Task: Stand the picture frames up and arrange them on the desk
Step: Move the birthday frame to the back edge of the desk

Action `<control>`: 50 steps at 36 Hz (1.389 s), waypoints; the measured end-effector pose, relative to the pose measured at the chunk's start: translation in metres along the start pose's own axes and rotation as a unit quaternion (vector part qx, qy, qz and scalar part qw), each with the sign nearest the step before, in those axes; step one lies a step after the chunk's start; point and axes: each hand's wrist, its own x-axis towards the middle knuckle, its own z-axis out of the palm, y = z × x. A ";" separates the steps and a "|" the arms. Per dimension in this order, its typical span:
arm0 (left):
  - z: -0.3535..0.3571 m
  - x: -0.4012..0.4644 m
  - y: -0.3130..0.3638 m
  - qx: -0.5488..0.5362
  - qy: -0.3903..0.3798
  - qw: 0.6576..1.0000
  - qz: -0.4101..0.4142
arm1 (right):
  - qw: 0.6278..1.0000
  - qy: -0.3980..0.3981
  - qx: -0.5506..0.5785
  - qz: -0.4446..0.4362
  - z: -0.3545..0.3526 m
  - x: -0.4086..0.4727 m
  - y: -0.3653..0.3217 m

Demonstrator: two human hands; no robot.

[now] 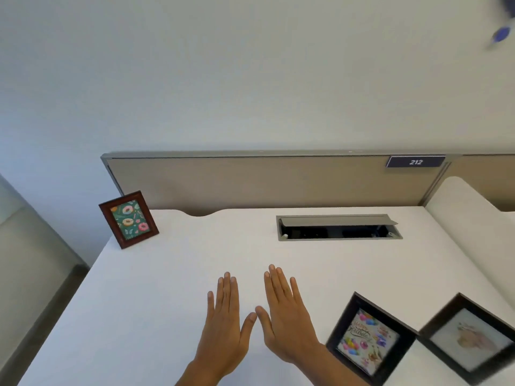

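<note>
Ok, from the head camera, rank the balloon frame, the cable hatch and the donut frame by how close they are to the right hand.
From the right hand:
1. Balloon frame, just to its right at the near edge.
2. Cable hatch, beyond it toward the partition.
3. Donut frame, upright at the far left corner.

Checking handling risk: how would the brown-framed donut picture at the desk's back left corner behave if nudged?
The donut picture frame stands upright, tall and thin, so it probably tips easily. Its wood-look border suggests stiff, not floppy. It sits near the desk edge, so a push might drop it.
</note>
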 end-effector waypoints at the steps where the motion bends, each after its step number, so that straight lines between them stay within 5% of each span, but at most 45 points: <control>1: 0.001 0.001 0.009 0.003 0.002 1.000 0.009 | 1.000 0.004 -0.002 0.006 -0.005 -0.006 0.006; 23: 0.033 0.038 0.185 -0.038 -0.040 0.984 0.169 | 0.978 0.079 -0.043 0.189 -0.104 -0.083 0.130; 31: 0.042 0.045 0.216 -0.261 -0.157 0.952 0.030 | 0.952 0.079 0.024 0.294 -0.117 -0.112 0.157; 39: 0.059 0.044 0.220 -0.341 -0.170 0.925 -0.015 | 0.852 0.100 0.279 0.433 -0.110 -0.135 0.167; 44: 0.060 0.038 0.219 -0.350 -0.181 0.919 -0.013 | 0.758 0.092 0.465 0.447 -0.103 -0.147 0.162; 50: 0.061 0.030 0.215 -0.366 -0.169 0.915 -0.031 | 0.701 0.066 0.552 0.446 -0.093 -0.157 0.160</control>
